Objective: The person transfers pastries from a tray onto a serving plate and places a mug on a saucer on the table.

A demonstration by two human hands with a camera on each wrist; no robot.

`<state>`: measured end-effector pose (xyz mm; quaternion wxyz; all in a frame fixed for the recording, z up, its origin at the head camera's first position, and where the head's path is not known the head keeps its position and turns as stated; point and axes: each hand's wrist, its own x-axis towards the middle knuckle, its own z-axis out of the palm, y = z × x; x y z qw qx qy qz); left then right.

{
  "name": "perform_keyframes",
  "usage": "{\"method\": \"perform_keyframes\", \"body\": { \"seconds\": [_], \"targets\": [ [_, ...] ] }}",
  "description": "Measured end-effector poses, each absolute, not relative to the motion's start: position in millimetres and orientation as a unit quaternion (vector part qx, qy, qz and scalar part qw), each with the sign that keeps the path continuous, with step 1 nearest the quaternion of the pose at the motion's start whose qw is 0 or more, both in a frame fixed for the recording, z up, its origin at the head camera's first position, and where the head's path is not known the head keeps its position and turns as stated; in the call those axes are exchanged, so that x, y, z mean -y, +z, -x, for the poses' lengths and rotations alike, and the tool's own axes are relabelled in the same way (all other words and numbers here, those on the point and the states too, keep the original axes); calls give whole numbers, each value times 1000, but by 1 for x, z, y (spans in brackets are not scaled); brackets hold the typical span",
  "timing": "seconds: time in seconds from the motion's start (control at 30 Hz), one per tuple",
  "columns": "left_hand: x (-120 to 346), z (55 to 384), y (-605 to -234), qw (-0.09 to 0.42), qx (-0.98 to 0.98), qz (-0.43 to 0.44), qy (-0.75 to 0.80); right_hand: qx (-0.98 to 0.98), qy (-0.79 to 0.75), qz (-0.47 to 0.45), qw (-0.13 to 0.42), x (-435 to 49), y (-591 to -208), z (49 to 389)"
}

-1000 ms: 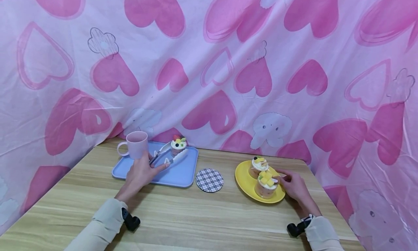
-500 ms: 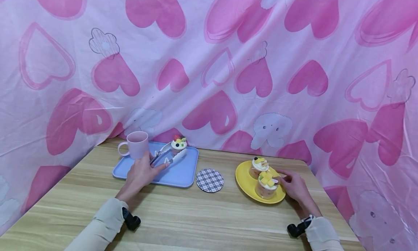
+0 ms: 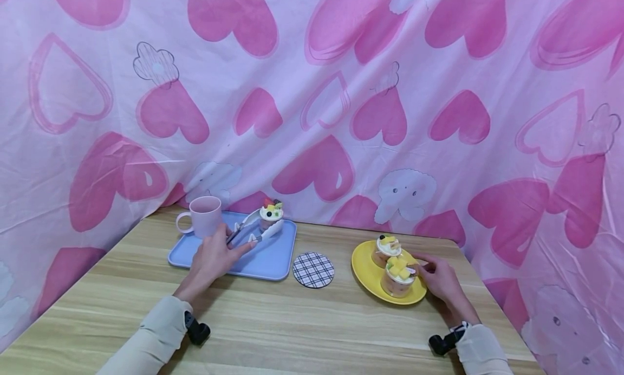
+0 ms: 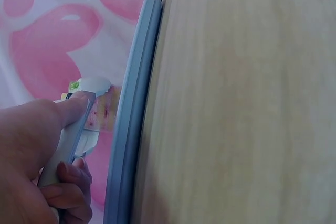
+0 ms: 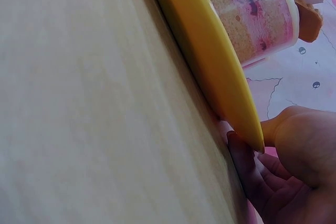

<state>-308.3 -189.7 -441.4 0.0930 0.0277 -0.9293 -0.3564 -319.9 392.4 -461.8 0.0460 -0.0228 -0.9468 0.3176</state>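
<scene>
The left hand (image 3: 213, 260) grips white-tipped tongs (image 3: 270, 232) around a pink-layered, fruit-topped dessert cup (image 3: 270, 213) while the right hand (image 3: 442, 282) pinches a yellow plate (image 3: 363, 265)

place: staged tabletop set, wider room hidden | enclosure: pink heart-print cloth (image 3: 302, 120) draped behind and along 2 sides | surface: wood-grain bench (image 3: 312, 331) | café-like tableware: 1 blue tray (image 3: 273, 258), 1 pink mug (image 3: 206, 219), 1 yellow plate (image 3: 363, 272)

1. Left of the coaster (image 3: 313, 270): tray (image 3: 267, 258), bearing mug (image 3: 208, 217) and one cake (image 3: 271, 213).
2. Behind-left of the coaster: tongs (image 3: 268, 233) around that cake.
3. Right of the coaster: plate (image 3: 363, 271), bearing two cakes (image 3: 397, 284).
4. Behind the coaster: curtain (image 3: 312, 55).
</scene>
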Motion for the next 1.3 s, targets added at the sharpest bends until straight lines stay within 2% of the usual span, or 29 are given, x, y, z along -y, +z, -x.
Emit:
{"method": "perform_keyframes", "body": {
  "seconds": [1.3],
  "targets": [
    [139,294,-434,87,926,40,-366,947,316,29,41,-390,-460,319]
  ]
}}
